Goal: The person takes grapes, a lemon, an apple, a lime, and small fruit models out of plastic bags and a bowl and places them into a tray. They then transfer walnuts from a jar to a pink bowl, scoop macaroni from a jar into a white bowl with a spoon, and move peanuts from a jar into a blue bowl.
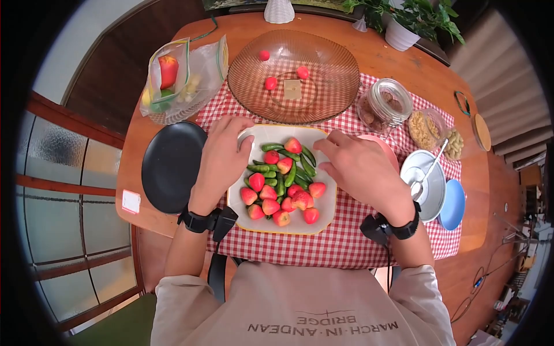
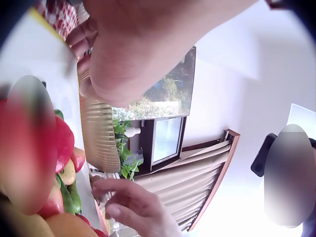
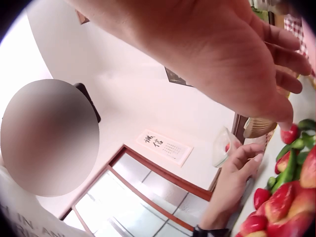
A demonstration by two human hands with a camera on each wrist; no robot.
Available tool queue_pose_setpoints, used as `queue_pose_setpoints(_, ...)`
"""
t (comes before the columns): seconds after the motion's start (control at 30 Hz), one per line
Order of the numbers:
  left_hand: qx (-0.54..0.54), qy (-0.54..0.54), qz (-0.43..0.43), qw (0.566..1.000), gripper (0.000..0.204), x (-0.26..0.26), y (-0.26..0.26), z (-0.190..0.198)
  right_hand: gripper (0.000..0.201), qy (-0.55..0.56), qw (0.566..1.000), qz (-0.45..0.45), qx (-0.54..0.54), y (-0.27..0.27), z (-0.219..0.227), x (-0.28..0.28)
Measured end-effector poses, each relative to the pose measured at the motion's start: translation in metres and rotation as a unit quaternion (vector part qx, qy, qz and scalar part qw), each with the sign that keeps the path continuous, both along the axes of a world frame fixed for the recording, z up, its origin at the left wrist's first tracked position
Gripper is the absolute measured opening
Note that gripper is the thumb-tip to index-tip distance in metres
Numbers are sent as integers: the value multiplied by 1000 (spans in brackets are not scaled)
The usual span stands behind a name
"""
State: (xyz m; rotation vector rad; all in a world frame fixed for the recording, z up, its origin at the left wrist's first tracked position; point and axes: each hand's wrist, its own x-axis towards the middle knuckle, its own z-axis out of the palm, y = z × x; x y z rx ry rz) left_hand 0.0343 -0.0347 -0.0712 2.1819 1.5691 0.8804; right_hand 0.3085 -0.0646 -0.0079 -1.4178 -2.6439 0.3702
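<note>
A white rectangular dish (image 1: pixel 242 206) with a yellow rim holds small green peppers (image 1: pixel 280 184) and several red-and-yellow fruits (image 1: pixel 269 206) mixed together. My left hand (image 1: pixel 224 151) is over its far left corner, fingers at the rim and thumb over the inside, holding nothing. Across from it, my right hand (image 1: pixel 359 164) hovers at the far right side, its fingers loosely bent and pointing inward. In the right wrist view the thumb tip of that right hand (image 3: pixel 247 64) overlaps a red fruit (image 3: pixel 290 134). Nothing shows between the fingers of either hand.
Behind the dish, an amber glass platter (image 1: pixel 248 95) bears three red fruits. A black plate (image 1: pixel 167 167) and bagged fruit (image 1: pixel 168 72) lie left. Right are a lidded jar (image 1: pixel 385 106), snack containers (image 1: pixel 426 128), a bowl with a spoon (image 1: pixel 424 199) and a blue plate (image 1: pixel 453 206).
</note>
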Motion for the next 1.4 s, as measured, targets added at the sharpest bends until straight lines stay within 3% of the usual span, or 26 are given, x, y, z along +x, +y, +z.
queue_pose_setpoints(0.07,-25,-9,14,1000,21,3,2,-1,30,-27,999,-18,37,2,-5,-1)
queue_pose_setpoints(0.17,-117,-38,2,992,21,2,10,-1,27,9,1000,11,-6,1,-5,-4)
queue_pose_setpoints(0.23,-188,-64,48,979,22,-1,15,-8,25,0,992,57,-115,-5,1,-6)
queue_pose_setpoints(0.33,-104,-50,21,993,23,-9,19,-24,22,20,991,85,-106,-8,-9,-5)
queue_pose_setpoints(0.43,-194,-11,17,981,26,-7,18,-15,19,11,991,104,-81,-10,-15,-7)
queue_pose_setpoints(0.57,-156,-39,20,987,29,-4,15,-19,15,-14,989,112,-94,-5,-1,-16)
queue_pose_setpoints(0.63,-182,-33,23,982,28,-5,16,-20,20,92,990,96,-49,2,23,-18)
queue_pose_setpoints(0.67,-181,-34,23,983,28,-5,16,-19,20,91,990,96,-49,5,31,-20)
queue_pose_setpoints(0.73,-190,-24,42,981,29,-3,15,-17,28,249,958,34,139,13,44,-22)
queue_pose_setpoints(0.77,-190,-25,40,981,29,-3,15,-19,28,248,958,32,140,20,49,-24)
queue_pose_setpoints(0.83,-109,-139,16,984,27,-2,15,-25,28,211,931,-92,282,31,56,-27)
queue_pose_setpoints(0.87,-108,-140,14,984,27,-3,15,-24,28,209,931,-93,284,31,55,-25)
queue_pose_setpoints(0.97,-91,-119,14,989,29,-3,15,-21,28,206,942,-68,256,27,43,-16)
queue_pose_setpoints(1.03,-71,-114,-8,991,29,-3,14,-22,27,176,978,11,109,17,27,-13)
queue_pose_setpoints(1.07,-72,-113,-7,991,29,-2,13,-21,27,178,978,11,108,14,20,-15)
queue_pose_setpoints(1.13,31,-103,-65,992,28,1,12,-18,27,77,995,62,32,9,4,-22)
queue_pose_setpoints(1.23,97,-20,-141,985,29,0,9,-4,23,55,995,39,75,12,-27,-29)
queue_pose_setpoints(1.27,97,-20,-142,985,29,1,8,-5,23,56,995,38,75,13,-34,-30)
queue_pose_setpoints(1.33,-54,-54,-213,974,29,2,5,-5,19,55,996,22,70,16,-42,-31)
queue_pose_setpoints(1.4,-60,-21,-221,973,30,4,4,0,20,47,997,21,65,17,-43,-29)
